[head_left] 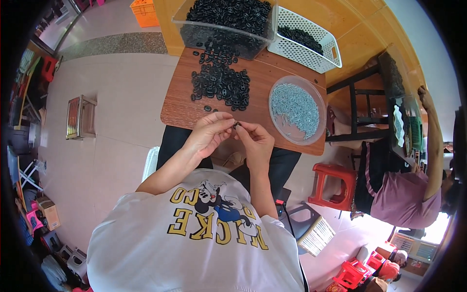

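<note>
Over the near edge of the wooden table [170, 104], both my hands meet fingertip to fingertip. My left hand [212, 132] pinches a small black oval piece [237, 125] between thumb and finger. From the other side my right hand [258, 141] grips the same piece; whether a pin sits in it is too small to tell. Just beyond lies a pile of black oval pieces [221, 82] with holes in them. To the right of my hands, a round clear bowl [278, 127] contains many small silver screws or pins [294, 103].
A clear plastic bin [255, 50] full of black pieces stands at the table's far edge, beside a white perforated basket [311, 60] with more. On the right are a red stool [333, 187] and another person [404, 194] at a dark table. A small stool [81, 117] stands left.
</note>
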Tool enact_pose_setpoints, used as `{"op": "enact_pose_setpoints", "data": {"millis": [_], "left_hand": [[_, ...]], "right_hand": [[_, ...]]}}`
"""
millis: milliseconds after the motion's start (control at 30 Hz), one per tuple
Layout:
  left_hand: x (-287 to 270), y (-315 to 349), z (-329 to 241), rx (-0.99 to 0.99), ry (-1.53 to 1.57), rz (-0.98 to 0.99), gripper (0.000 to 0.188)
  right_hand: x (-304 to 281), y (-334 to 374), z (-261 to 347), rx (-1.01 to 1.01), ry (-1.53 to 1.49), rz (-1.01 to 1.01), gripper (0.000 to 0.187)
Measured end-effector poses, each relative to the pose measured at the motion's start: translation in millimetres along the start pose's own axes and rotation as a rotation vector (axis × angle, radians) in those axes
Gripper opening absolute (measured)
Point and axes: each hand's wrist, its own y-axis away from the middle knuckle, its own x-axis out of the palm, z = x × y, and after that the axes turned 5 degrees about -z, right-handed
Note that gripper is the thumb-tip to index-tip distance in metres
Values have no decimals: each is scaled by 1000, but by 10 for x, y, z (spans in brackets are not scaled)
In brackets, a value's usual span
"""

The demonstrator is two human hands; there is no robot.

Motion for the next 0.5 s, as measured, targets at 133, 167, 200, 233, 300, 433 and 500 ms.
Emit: {"op": "enact_pose_setpoints", "data": {"millis": [133, 167, 200, 233, 300, 433, 500], "left_hand": [[67, -11, 22, 235, -226, -54, 13], [69, -18, 30, 288, -277, -56, 13], [74, -22, 42, 288, -276, -58, 13], [81, -20, 59, 299, -277, -52, 13], [63, -34, 69, 309, -278, -49, 12], [-33, -85, 116, 241, -219, -86, 12], [-58, -82, 144, 228, -170, -112, 12]], "right_hand": [[28, -1, 37, -39, 117, -48, 12], [40, 2, 31, -37, 118, -47, 12], [54, 4, 23, -40, 111, -64, 12], [65, 9, 18, -44, 106, -83, 12], [74, -5, -33, -48, 111, -88, 12], [92, -30, -171, -24, 40, -114, 11], [76, -33, -229, -17, 49, -119, 11]]}}
